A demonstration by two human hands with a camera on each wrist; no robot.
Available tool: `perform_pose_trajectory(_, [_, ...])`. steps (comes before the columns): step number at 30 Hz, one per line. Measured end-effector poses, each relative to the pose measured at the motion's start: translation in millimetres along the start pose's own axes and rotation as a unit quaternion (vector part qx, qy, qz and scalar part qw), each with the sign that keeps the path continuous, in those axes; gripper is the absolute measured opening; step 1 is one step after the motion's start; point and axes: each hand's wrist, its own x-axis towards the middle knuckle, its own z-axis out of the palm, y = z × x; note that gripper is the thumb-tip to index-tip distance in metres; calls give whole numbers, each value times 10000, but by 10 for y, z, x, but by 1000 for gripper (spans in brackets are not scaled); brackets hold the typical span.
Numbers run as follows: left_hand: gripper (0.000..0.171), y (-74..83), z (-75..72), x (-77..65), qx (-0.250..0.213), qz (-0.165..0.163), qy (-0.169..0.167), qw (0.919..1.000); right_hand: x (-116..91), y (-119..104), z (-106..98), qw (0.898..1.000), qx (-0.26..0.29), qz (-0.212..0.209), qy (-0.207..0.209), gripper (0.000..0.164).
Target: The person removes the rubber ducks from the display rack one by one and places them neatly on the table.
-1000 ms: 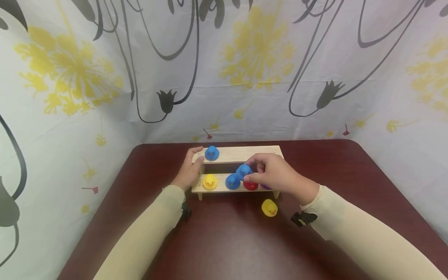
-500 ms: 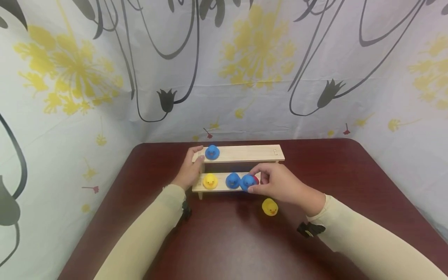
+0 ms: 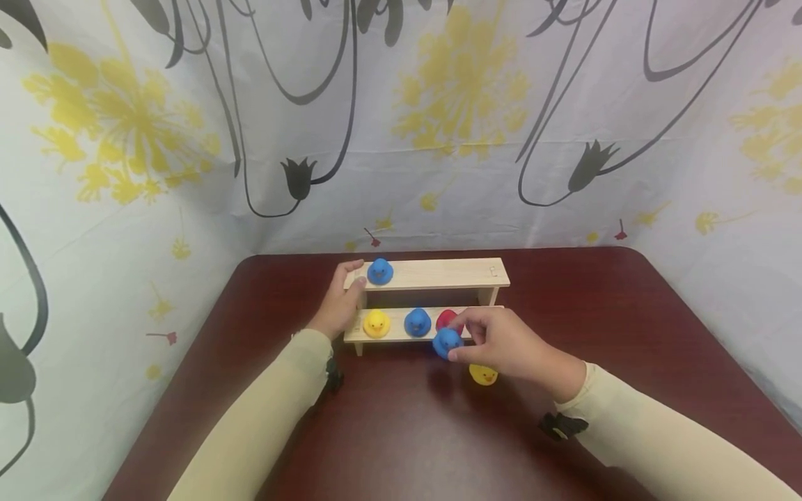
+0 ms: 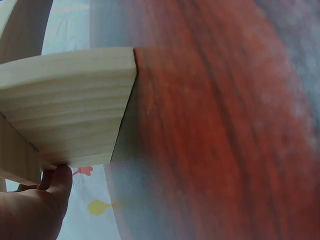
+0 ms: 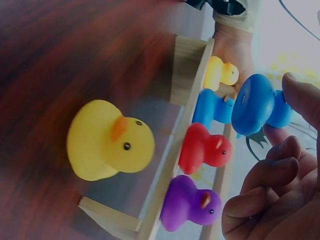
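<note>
Tabletop (image 3: 388, 431), perhaps wooden, below handheld duck (image 3: 446, 344)

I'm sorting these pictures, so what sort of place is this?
Probably an indoor tabletop staging area: a flower-printed backdrop behind a dark-red table, with rubber ducks on a two-tier wooden stand.

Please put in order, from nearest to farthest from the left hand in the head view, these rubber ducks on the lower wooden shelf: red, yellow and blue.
From the left hand:
1. Yellow rubber duck, near the left end of the lower wooden shelf.
2. Blue rubber duck, near the shelf's middle.
3. Red rubber duck, farthest right of these three, partly hidden.
</note>
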Motion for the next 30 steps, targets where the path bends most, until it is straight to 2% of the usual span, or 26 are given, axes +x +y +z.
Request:
perform_pose_trajectory(12, [44, 12, 4, -1, 31, -37, 37, 10000, -70, 96, 148, 9999, -111, 96, 12, 32])
perform_pose_trajectory(14, [44, 20, 3, -7, 13, 5, 33, 10000, -76, 118, 172, 9997, -225, 80, 32, 33])
perform_pose_trajectory(22, [43, 26, -6, -21, -45, 82, 15, 10000, -84, 245, 281, 9943, -971, -422, 127, 32])
perform_pose_trajectory(30, [43, 28, -4, -23, 7, -49, 3, 10000, -82, 297, 361, 9897, -1405, -276, 35, 34])
